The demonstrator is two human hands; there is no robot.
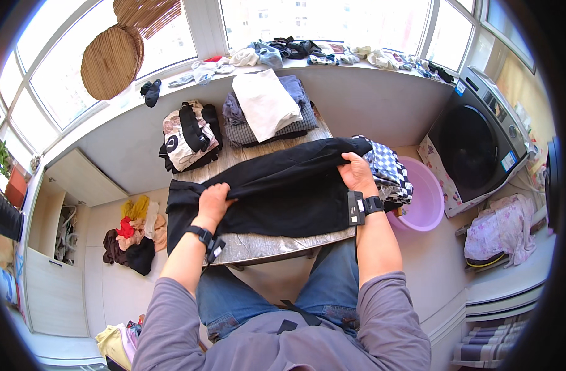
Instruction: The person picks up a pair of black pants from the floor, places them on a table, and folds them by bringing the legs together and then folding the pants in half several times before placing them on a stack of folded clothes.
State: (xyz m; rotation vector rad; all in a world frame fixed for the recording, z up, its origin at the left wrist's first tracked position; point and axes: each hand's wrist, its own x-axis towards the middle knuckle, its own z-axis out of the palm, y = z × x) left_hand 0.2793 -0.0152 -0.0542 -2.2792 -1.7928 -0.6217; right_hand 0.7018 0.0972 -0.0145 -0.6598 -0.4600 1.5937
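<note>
Black trousers (283,195) lie stretched lengthwise across a small wood-grain table (264,248) in front of me. My left hand (213,204) grips the black cloth near its left end. At the right end, my right hand (357,171) pinches the upper edge, thumb and fingers closed on it. Behind the trousers sit a stack of folded clothes with a white cloth (266,104) on top and a smaller pile of printed and black garments (190,134). Checked folded clothes (387,171) are stacked beside my right hand, at the table's right side. Each wrist wears a strapped device.
A pink plastic basin (424,199) stands on the floor at the right, near a dark front-loading washing machine (468,139). Loose clothes (134,236) lie on the floor at the left by an open cabinet door (86,178). Socks (264,53) line the windowsill.
</note>
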